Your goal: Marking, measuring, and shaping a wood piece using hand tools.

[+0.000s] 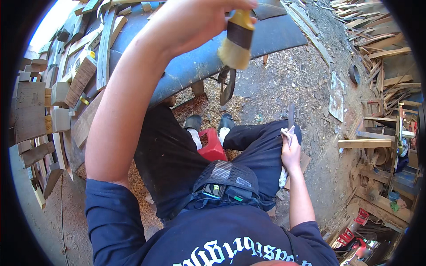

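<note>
Raised over the blue work surface [177, 80], my left hand [199, 24] is closed round the yellow handle of a wide paintbrush [238, 40]. The brush's pale bristles point down, clear of the surface's near edge. Beside my right knee, my right hand [291, 155] is closed on a crumpled whitish cloth [288, 133], which wraps the lower end of a narrow dark flat bar [291, 114]. The bar stands roughly upright from my fist. Whether it is metal or wood, I cannot tell.
Wood blocks and offcuts [33, 111] crowd the left side. A red plastic object [214, 144] sits between my legs. Wood shavings [266, 93] cover the floor. At the right are a heap of wood strips [386, 53], a flat board [337, 96] and a cluttered bench [386, 177].
</note>
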{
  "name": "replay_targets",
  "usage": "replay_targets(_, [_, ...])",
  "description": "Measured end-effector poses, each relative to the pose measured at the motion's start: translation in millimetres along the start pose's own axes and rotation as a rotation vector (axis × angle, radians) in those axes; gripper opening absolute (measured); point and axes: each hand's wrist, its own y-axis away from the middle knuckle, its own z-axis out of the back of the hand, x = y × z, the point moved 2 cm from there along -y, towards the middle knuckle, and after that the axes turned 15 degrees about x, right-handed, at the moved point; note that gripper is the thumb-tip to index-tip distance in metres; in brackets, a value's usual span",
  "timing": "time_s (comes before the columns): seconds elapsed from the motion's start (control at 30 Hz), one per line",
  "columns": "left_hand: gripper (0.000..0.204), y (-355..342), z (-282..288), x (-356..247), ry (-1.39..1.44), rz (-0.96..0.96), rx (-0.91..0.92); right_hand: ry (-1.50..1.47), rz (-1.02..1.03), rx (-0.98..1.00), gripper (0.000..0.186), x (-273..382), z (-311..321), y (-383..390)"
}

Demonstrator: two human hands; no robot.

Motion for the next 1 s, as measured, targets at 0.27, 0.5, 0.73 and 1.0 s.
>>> replay_targets(0.27, [0.031, -1.3, 3.8, 0.8, -1.082, -0.33, -0.18, -0.089, -0.017, 0.002, 0.028, -2.7, 1.0, -5.9])
replay_targets(0.5, [0.025, -2.0, -11.8, 1.7, -1.303, -0.031, -0.283, -0.183, -0.074, 0.001, 0.029, -11.6, 2.0, -4.1])
replay_targets(0.73, [0.027, 3.6, -18.3, 10.1, -1.104, 0.01, 0.015, -0.147, -0.105, 0.039, 0.029, -6.1, 0.1, -7.7])
replay_targets(1.0, [0.025, 4.5, -36.8, -3.9, -0.9, 0.261, -0.116, -0.198, -0.23, 0.1, 0.029, -10.2, 0.4, -7.4])
